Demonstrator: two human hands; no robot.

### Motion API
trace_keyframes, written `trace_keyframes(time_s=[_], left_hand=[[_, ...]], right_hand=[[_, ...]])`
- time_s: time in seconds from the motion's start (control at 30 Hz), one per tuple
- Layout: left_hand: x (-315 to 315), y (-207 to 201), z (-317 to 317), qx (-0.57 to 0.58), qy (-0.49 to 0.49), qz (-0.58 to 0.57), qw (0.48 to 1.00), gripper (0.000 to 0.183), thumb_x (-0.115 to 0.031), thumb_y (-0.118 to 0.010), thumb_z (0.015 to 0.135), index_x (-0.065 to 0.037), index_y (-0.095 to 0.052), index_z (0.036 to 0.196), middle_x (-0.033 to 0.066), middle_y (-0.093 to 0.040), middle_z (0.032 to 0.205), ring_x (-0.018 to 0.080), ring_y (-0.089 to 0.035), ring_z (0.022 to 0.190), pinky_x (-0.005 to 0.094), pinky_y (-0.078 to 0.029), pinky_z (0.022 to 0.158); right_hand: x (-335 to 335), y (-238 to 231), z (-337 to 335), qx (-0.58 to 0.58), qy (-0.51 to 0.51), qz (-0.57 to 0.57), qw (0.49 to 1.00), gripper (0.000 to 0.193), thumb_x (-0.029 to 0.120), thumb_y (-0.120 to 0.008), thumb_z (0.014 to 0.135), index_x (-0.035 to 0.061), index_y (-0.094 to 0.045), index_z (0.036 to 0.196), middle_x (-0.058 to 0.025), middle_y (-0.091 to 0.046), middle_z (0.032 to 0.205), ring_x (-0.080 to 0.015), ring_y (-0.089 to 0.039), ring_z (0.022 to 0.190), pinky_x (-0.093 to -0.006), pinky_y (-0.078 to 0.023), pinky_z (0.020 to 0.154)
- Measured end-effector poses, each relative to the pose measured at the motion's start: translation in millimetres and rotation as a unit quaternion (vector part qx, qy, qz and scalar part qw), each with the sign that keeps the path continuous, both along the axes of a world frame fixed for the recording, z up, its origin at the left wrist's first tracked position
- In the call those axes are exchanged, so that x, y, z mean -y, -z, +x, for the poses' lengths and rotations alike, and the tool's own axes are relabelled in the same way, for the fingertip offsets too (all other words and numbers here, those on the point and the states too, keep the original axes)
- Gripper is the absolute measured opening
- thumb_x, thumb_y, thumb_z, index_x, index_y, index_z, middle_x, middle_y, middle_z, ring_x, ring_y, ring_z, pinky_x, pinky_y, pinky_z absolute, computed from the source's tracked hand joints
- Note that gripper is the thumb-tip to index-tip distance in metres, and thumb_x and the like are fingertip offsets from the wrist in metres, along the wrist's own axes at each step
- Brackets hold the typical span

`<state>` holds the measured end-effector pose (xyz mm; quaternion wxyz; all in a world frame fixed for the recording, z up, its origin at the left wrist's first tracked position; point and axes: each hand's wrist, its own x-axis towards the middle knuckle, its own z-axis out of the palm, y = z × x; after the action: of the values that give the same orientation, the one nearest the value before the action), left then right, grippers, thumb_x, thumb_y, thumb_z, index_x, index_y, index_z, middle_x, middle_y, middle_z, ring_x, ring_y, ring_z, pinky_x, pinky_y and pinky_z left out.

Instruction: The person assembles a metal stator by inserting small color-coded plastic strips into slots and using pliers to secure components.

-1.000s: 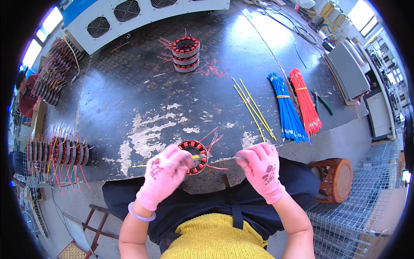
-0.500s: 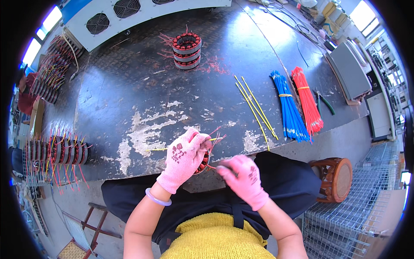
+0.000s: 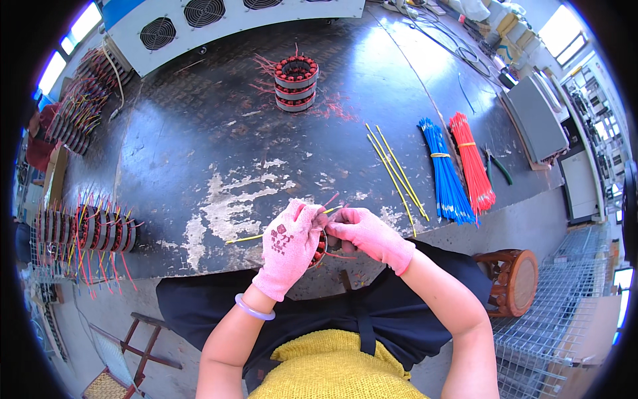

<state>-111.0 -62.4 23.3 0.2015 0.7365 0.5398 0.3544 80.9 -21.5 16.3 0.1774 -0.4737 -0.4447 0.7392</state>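
Observation:
At the table's near edge, my pink-gloved left hand (image 3: 291,243) is closed round a small ring-shaped motor stator (image 3: 319,255) with red windings, mostly hidden behind the fingers. A yellow wire (image 3: 244,238) runs under this hand, its left end lying on the table. My right hand (image 3: 373,237), gloved alike, meets the left fingertips above the stator, thumb and fingers pinched together. Thin red wire ends stick out around both hands. What exactly the right fingertips pinch is too small to make out.
Stators stand stacked (image 3: 296,96) at the back; more lie in a row (image 3: 100,231) at left. To the right are loose yellow wires (image 3: 397,174), a blue wire bundle (image 3: 444,176), a red wire bundle (image 3: 473,166) and green-handled pliers (image 3: 500,167). A wooden stool (image 3: 515,282) stands below.
My right hand has moved up and left from beside the stator to meet my left fingertips. My left hand keeps its hold on the stator. The view has shifted slightly.

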Motion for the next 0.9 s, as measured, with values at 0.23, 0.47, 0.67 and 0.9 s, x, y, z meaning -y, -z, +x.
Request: trace_keyframes(time_s=[0.23,0.47,0.67,0.9], left_hand=[[-0.7,1.2,2.3,-0.009,-0.021,0.029,0.999,0.026,-0.006,-0.069,0.089,-0.009,-0.065,0.114,0.0095,-0.063,0.098,0.0316,-0.068,0.087,0.0402,-0.055,0.071],[-0.2,-2.9,-0.8,-0.007,0.008,0.001,1.0,0.021,-0.006,-0.071,0.088,-0.009,-0.066,0.109,0.0078,-0.064,0.098,0.0307,-0.069,0.088,0.0411,-0.055,0.073],[9.7,-19.1,-1.0,-0.108,0.083,0.094,0.986,0.021,-0.013,-0.077,0.083,-0.012,-0.066,0.101,0.0044,-0.062,0.105,0.0264,-0.067,0.093,0.0416,-0.055,0.075],[14.9,-20.3,4.6,-0.083,0.079,0.021,0.993,0.017,-0.011,-0.075,0.085,-0.009,-0.067,0.1,0.0065,-0.064,0.104,0.0289,-0.068,0.092,0.0405,-0.056,0.075]], right_hand=[[33.6,0.7,4.7,0.042,0.071,0.116,0.99,0.015,0.011,-0.061,0.1,0.0009,-0.066,0.111,-0.0034,-0.071,0.089,-0.0076,-0.06,0.066,-0.0248,-0.048,0.061],[67.8,-0.1,-1.5,0.133,0.19,0.369,0.9,0.017,0.001,-0.07,0.092,0.0046,-0.069,0.109,-0.0094,-0.072,0.095,-0.0184,-0.069,0.078,-0.0313,-0.055,0.069],[65.0,-3.6,4.9,0.186,0.147,0.566,0.79,0.028,-0.001,-0.078,0.081,0.0098,-0.072,0.106,-0.0088,-0.068,0.107,-0.0296,-0.07,0.094,-0.0351,-0.058,0.075],[63.4,-7.0,12.3,0.135,0.132,0.425,0.886,0.019,0.002,-0.07,0.092,0.0059,-0.07,0.111,-0.0113,-0.072,0.107,-0.0271,-0.072,0.093,-0.0348,-0.058,0.078]])
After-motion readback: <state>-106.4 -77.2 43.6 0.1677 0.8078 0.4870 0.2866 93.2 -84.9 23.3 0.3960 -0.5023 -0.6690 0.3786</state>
